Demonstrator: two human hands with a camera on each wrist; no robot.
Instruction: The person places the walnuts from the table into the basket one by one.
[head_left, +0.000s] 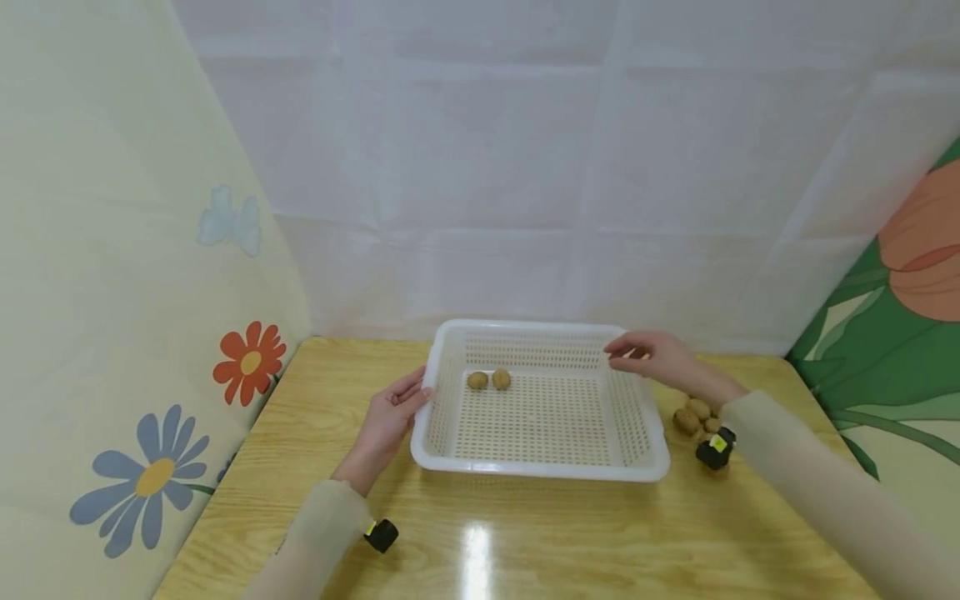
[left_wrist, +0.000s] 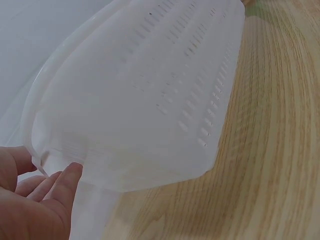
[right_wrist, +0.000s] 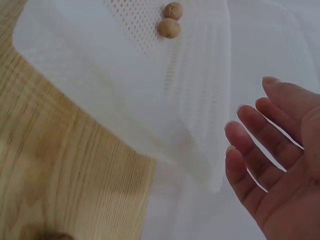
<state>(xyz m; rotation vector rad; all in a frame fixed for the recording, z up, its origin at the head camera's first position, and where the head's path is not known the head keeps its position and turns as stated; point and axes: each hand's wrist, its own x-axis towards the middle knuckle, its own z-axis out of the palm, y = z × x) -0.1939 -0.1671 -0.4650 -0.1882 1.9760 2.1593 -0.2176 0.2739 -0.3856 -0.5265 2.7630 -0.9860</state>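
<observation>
A white perforated plastic basket [head_left: 540, 472] stands on the wooden table. My left hand [head_left: 388, 421] grips its left rim, the thumb over the edge and the fingers against the outer wall, as the left wrist view also shows the hand [left_wrist: 45, 200] on the basket [left_wrist: 130, 100]. Inside, towards the far left, lie two small brown walnut-like nuts [head_left: 489, 380]. My right hand [head_left: 656, 358] hovers by the far right corner of the basket. Its fingers are loosely bent and hold nothing, seen from the palm side [right_wrist: 285, 150] in the right wrist view.
Several more brown nuts [head_left: 697, 415] sit in a pile on the table right of the basket, partly hidden by the right wrist's black camera [head_left: 716, 450]. A white cloth [head_left: 480, 167] hangs behind the table [head_left: 525, 542], with flower-printed cloths at both sides.
</observation>
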